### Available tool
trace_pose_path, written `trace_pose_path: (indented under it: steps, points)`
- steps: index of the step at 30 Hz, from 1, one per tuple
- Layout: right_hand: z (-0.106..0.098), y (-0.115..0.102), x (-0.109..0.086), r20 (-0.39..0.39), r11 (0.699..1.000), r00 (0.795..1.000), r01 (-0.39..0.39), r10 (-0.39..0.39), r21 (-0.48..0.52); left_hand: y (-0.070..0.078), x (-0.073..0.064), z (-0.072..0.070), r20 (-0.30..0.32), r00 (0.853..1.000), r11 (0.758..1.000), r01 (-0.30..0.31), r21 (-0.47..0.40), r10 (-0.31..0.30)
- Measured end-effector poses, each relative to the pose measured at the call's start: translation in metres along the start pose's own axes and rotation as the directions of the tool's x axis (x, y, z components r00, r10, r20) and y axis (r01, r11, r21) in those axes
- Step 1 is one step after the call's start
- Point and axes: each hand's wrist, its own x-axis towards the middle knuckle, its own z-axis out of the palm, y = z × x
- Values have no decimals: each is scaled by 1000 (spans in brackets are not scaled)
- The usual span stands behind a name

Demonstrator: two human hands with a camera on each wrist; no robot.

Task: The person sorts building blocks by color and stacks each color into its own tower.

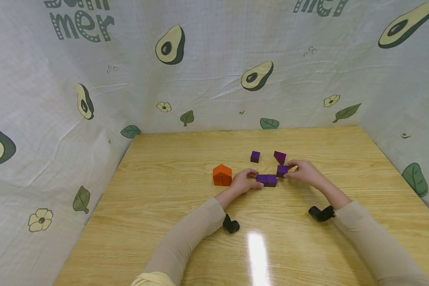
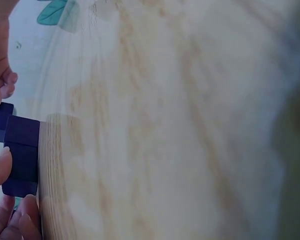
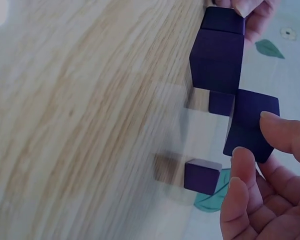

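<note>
Two purple cubes point(image 1: 266, 180) lie side by side in a row on the table. My left hand point(image 1: 244, 180) pinches the left end of that row, thumb on one cube and fingers behind, as the left wrist view shows. Between the thumb and fingers of my right hand point(image 1: 302, 173) is another purple cube point(image 3: 252, 125), held a little above the table. One corner of this cube comes close to the right end of the row. Behind the hands lie a single purple cube point(image 1: 255, 156) and a purple wedge-shaped block point(image 1: 280, 157).
Just left of my left hand stands a small orange house shape point(image 1: 222, 175) made of blocks with a peaked top. The wooden table point(image 1: 157, 206) meets a pale avocado-print cloth point(image 1: 207, 79) at its back and sides. Black wrist cameras point(image 1: 321, 213) hang below both wrists.
</note>
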Motion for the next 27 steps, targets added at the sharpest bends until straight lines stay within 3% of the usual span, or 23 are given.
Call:
trace_pose_path:
  steps: [12, 27]
  points:
    - [1, -14, 0, -8, 1000, 1000, -5, 5, 4, 0, 0, -1, 2, 1000, 1000, -4, -8, 4]
    - [20, -36, 8, 36, 993, 993, 112, -113, 24, -1, 1, 1, -14, 1000, 999, 2, 38, -1]
